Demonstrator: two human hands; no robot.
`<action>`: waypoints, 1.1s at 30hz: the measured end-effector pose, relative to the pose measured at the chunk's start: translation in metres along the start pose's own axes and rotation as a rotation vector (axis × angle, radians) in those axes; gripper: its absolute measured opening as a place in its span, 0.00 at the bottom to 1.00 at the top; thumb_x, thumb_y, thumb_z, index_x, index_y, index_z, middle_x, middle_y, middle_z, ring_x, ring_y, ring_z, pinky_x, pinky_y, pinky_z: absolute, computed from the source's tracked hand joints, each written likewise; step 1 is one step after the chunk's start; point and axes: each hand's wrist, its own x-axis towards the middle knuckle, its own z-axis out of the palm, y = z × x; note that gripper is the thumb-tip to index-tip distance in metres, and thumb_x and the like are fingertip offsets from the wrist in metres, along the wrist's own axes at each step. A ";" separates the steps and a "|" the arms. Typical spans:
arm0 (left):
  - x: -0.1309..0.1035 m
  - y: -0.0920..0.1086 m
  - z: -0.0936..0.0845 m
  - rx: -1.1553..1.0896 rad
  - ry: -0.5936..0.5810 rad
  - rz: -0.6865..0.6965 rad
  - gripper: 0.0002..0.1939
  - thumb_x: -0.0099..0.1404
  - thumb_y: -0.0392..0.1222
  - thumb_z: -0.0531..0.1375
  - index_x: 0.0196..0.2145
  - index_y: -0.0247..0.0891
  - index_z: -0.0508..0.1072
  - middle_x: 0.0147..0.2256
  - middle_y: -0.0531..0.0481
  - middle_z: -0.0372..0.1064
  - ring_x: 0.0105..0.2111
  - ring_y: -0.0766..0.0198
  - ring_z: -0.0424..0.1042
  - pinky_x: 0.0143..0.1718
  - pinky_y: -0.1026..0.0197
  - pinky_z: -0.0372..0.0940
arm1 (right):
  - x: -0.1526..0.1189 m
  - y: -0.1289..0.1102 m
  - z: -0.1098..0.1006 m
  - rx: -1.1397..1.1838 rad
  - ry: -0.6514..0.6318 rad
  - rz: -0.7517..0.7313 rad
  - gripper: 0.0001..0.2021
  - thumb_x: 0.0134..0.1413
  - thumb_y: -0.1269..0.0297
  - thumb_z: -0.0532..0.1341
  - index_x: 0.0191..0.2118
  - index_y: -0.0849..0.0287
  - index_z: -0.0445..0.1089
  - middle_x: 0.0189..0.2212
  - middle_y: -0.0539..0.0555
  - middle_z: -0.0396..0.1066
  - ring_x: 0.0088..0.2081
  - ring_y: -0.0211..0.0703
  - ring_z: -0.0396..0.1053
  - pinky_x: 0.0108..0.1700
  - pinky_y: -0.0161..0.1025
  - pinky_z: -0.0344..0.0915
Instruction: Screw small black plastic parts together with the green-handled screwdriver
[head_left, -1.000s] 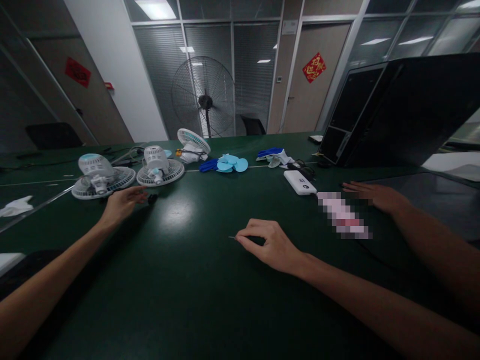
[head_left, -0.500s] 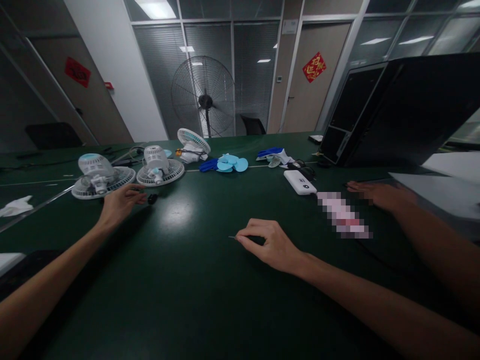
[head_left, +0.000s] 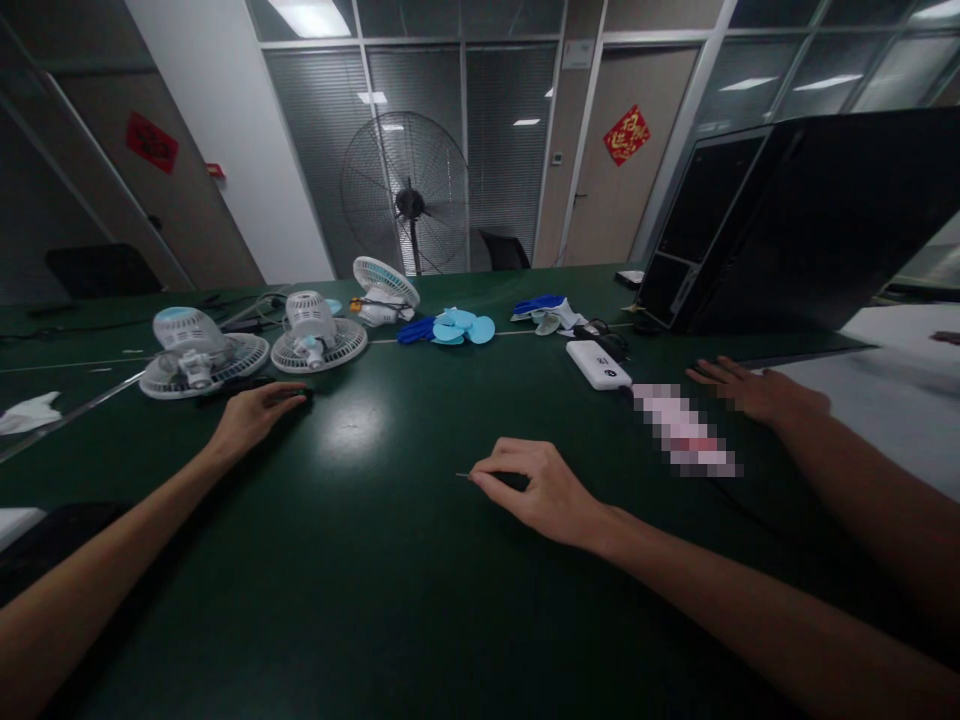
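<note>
Best to pinch the small black plastic part point(head_left: 307, 397) low, between thumb and forefinger, and lift straight so it cannot skid across the dark green table point(head_left: 375, 580). Left hand point(head_left: 259, 415) loosely open, fingertips over that part, just in front of the white table fan lying face down point(head_left: 319, 338); contact unclear. Right hand point(head_left: 541, 488), well in front and right of that fan, closed in a pinch on a slender metal-tipped tool point(head_left: 463, 475). Another person's hand point(head_left: 754, 392) flat, far right of it.
</note>
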 end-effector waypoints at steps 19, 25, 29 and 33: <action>0.001 -0.009 0.001 -0.059 -0.022 0.016 0.38 0.61 0.68 0.60 0.56 0.35 0.80 0.50 0.40 0.80 0.41 0.49 0.77 0.34 0.61 0.68 | 0.000 -0.001 0.001 -0.021 -0.008 -0.006 0.10 0.72 0.61 0.62 0.50 0.56 0.80 0.41 0.53 0.77 0.38 0.40 0.74 0.38 0.38 0.70; 0.002 -0.010 0.002 -0.034 0.012 0.016 0.40 0.63 0.69 0.58 0.58 0.35 0.79 0.45 0.42 0.81 0.35 0.51 0.77 0.31 0.61 0.66 | 0.000 0.000 0.002 -0.012 -0.025 -0.005 0.11 0.72 0.60 0.62 0.49 0.56 0.80 0.41 0.53 0.77 0.37 0.40 0.74 0.36 0.36 0.70; 0.002 -0.009 0.002 -0.023 -0.001 0.020 0.38 0.62 0.68 0.59 0.56 0.35 0.80 0.46 0.40 0.81 0.36 0.51 0.77 0.32 0.60 0.67 | -0.001 0.001 0.002 -0.023 -0.012 -0.021 0.10 0.72 0.61 0.62 0.50 0.55 0.80 0.41 0.53 0.77 0.37 0.40 0.74 0.37 0.37 0.70; 0.002 -0.007 0.001 -0.022 0.005 0.038 0.37 0.63 0.68 0.59 0.55 0.35 0.80 0.51 0.39 0.79 0.42 0.49 0.78 0.37 0.59 0.69 | -0.001 0.000 0.002 -0.012 -0.019 -0.016 0.10 0.72 0.61 0.62 0.50 0.56 0.80 0.41 0.53 0.77 0.38 0.40 0.74 0.37 0.36 0.70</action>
